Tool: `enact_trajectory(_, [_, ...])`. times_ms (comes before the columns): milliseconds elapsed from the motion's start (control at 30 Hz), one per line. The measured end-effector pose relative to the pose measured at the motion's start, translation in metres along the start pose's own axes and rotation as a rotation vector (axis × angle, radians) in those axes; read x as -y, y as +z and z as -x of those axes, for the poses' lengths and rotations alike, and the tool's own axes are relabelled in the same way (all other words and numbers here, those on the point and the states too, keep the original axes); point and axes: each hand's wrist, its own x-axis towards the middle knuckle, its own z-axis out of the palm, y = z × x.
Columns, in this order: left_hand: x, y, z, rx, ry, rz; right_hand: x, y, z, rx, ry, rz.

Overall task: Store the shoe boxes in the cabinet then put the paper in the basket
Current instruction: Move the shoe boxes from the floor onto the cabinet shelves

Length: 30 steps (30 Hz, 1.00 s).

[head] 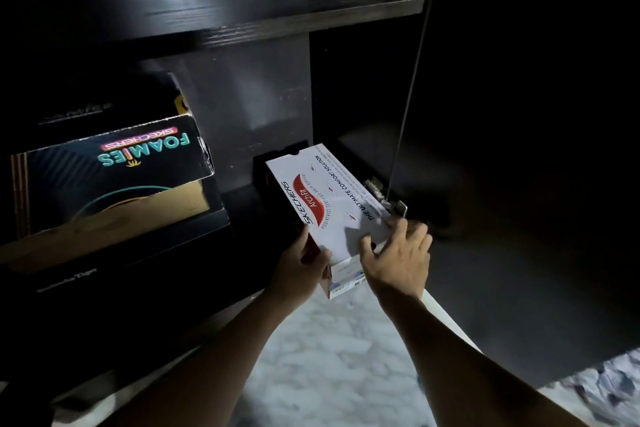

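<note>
Obs: 1 white shoe box (332,204) is held lengthwise. Its far end is inside the lower right compartment of the dark cabinet (277,14), and its near end projects out over the pale floor (329,357). It is not yet seated.

Left hand (299,262): grips the near left side, thumb on the lid edge, fingers curled under (underside hidden).
Right hand (398,253): clasps the near right corner, thumb flat on the lid, fingers spread fairly wide and draped over the right edge.

Basket not in view. Paper not identifiable.

Risks, judged from this position:
1. The metal hinge (386,196) sits just beside the box's right edge, and I cannot tell whether they touch. A straight push could catch the cardboard there and skew the box or tear its wall. The right fingers are on that same side and could get pinched.
2. If either hand releases early, the overhanging near end would likely tip the box out onto the floor.
3. The compartment interior is too dark to read, so anything at the back could stop the box short.
4. The Foamies box (114,163) sits in the left compartment on top of darker boxes, its lid apparently ajar. A stray left elbow might shift it.
</note>
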Motion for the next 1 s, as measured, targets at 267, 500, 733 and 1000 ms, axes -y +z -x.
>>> enact_trajectory(267, [-0.023, -0.011, -0.040, -0.016, -0.159, 0.061, 0.020, 0.022, -0.014, 0.081, 0.011, -0.254])
enact_trajectory(500, [-0.033, -0.018, -0.061, -0.110, -0.286, 0.276, 0.034, 0.032, -0.020, 0.171, 0.037, -0.360])
enact_trajectory(733, [-0.035, -0.013, -0.056, -0.225, -0.320, 0.326, 0.028, 0.022, -0.024, 0.293, 0.032, -0.394])
enact_trajectory(1000, [-0.049, -0.013, -0.024, -0.197, -0.310, 0.189, 0.024, -0.029, -0.014, 0.403, -0.135, -0.133])
